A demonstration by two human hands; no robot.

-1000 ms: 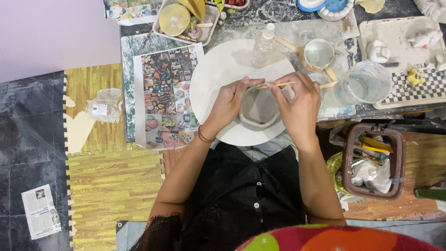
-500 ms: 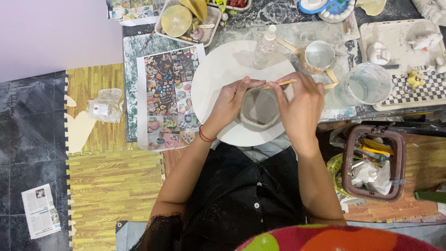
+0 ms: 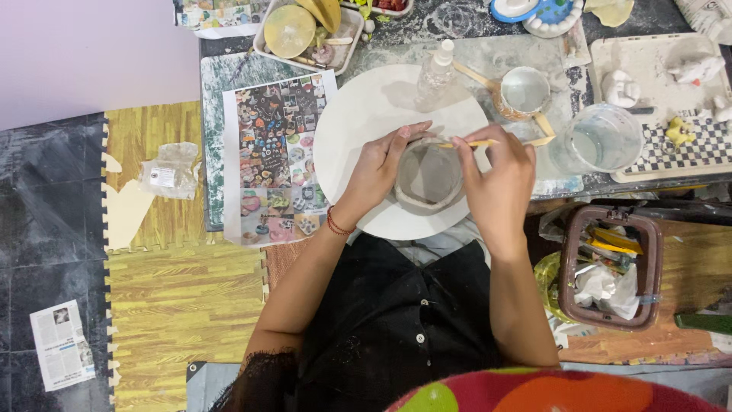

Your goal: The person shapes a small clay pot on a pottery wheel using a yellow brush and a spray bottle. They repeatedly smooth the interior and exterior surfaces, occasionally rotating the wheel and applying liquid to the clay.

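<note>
Overhead view of a low work table. A small grey clay pot point(image 3: 428, 177), open at the top and seemingly empty, sits on the near part of a round white board point(image 3: 358, 130). The left hand point(image 3: 379, 168) cups the pot's left wall, fingers curled over the rim. The right hand point(image 3: 499, 183) is closed on a thin yellow stick point(image 3: 471, 143), whose tip lies across the pot's far rim.

Containers: to the right, a clear plastic cup point(image 3: 602, 139) holding water; beyond the board, a small round tub point(image 3: 524, 90) with pale contents and a spray bottle point(image 3: 436, 70); at the far edge, a white tray point(image 3: 278, 53) holding sponges and tools; near right, a brown basket point(image 3: 566, 286) filled with crumpled paper and packets.

Left of the board lies a printed picture sheet point(image 3: 274, 156). A checkered board point(image 3: 690, 149) with small figures stands at the far right, cut off by the frame. The pot's near wall is partly hidden by both hands.
</note>
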